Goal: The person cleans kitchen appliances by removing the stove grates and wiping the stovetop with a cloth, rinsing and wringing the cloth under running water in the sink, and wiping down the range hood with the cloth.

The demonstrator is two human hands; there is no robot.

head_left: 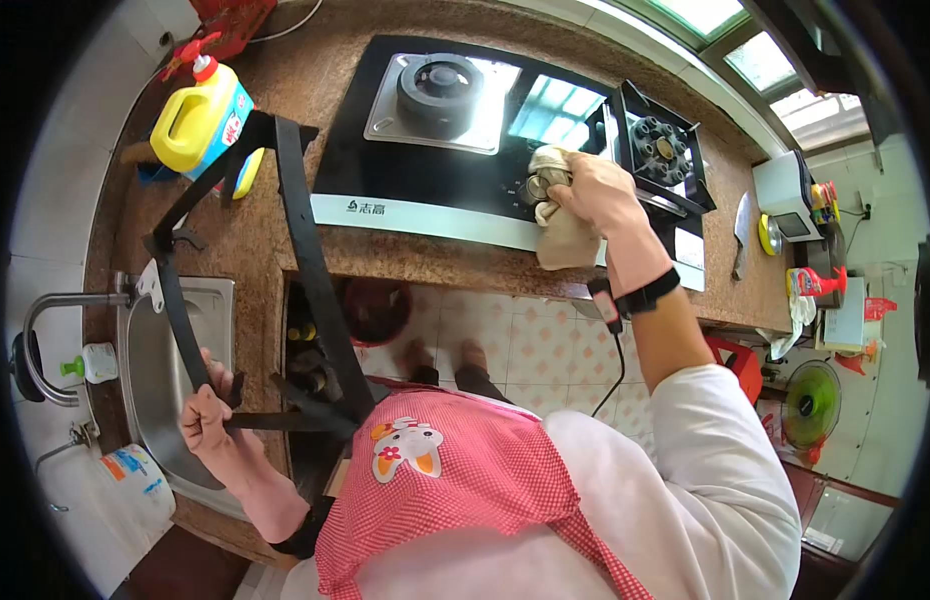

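A black square pan support is gripped at its near left corner by my left hand, beside the sink. The support is raised and tilted over the counter edge. My right hand is closed on a beige cloth at the front of the black glass gas stove, over a control knob. The left burner has no support around it. Around the right burner a black support is in place.
A yellow detergent bottle stands at the back left. The metal sink and its faucet are at the left. On the right part of the counter are a knife, a yellow round item and a red-topped spray bottle.
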